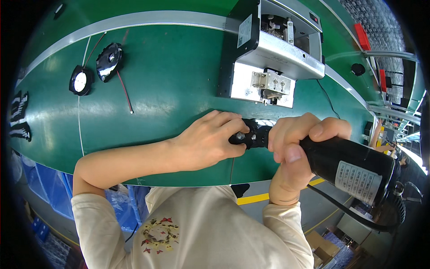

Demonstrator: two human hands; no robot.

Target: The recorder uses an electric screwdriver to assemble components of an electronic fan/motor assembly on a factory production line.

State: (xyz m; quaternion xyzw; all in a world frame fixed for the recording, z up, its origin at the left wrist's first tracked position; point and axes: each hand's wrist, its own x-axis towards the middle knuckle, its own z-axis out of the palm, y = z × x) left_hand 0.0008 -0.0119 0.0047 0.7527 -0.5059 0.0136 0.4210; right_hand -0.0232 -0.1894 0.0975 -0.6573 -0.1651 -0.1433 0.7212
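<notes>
Two round black fans [109, 61] w/ wires lying on green belt [170, 85]; grey metal machine [273, 49] sitting behind; red boxes [362, 36] far right.

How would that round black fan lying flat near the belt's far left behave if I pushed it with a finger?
The round black fan lies flat, so it would probably slide rather than roll or tip. It looks small and thin, likely light. Its thin white wire would probably trail limply.

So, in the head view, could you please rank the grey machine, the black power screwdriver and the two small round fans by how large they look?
1. Grey machine.
2. Black power screwdriver, though it sits close to the camera, which enlarges it.
3. The two fans, one tilted and one with a white centre, look alike; no ranking between them.
</notes>
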